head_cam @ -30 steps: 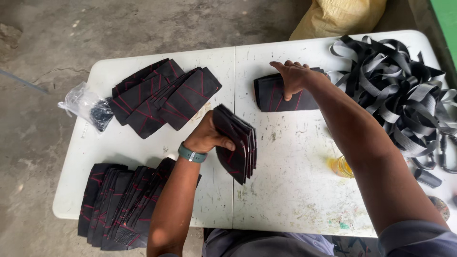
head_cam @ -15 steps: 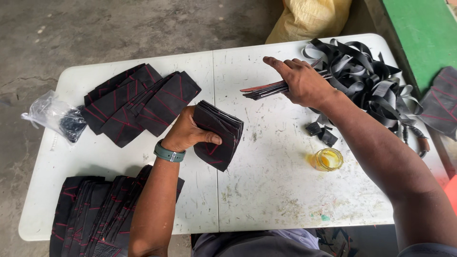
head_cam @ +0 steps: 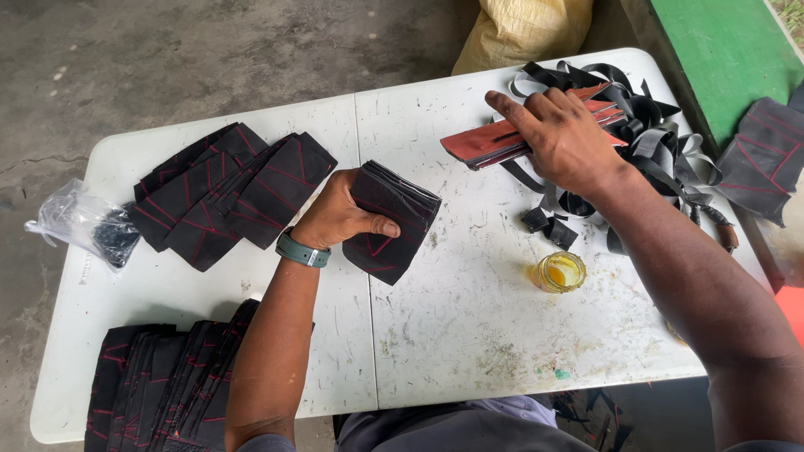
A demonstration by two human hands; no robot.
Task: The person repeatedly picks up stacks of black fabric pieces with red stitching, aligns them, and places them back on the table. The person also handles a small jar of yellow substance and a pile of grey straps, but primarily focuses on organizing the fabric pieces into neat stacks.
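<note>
Two stacks of black stitched pieces are in hand at once, and gathering them well looks to depend on keeping each one square. The left hand [head_cam: 339, 219] is closed around a thick stack of black pieces [head_cam: 392, 219], thumb across the near face and fingers wrapped behind, so the stack stands on edge just to the right of that hand; a firm pinch near the middle should keep the layers from fanning out. The right hand [head_cam: 563, 138] is curled over a thinner bundle with a reddish underside [head_cam: 494, 142], fingers on top, holding it slightly above the white table [head_cam: 435, 335], with the bundle's free end sticking out to that hand's left. Lifting it level, clear of the black straps [head_cam: 649, 125] tangled just beyond and under the hand, would avoid a snag. Near the right wrist stands a small jar of yellow liquid [head_cam: 560, 272], best kept out of the forearm's way.
</note>
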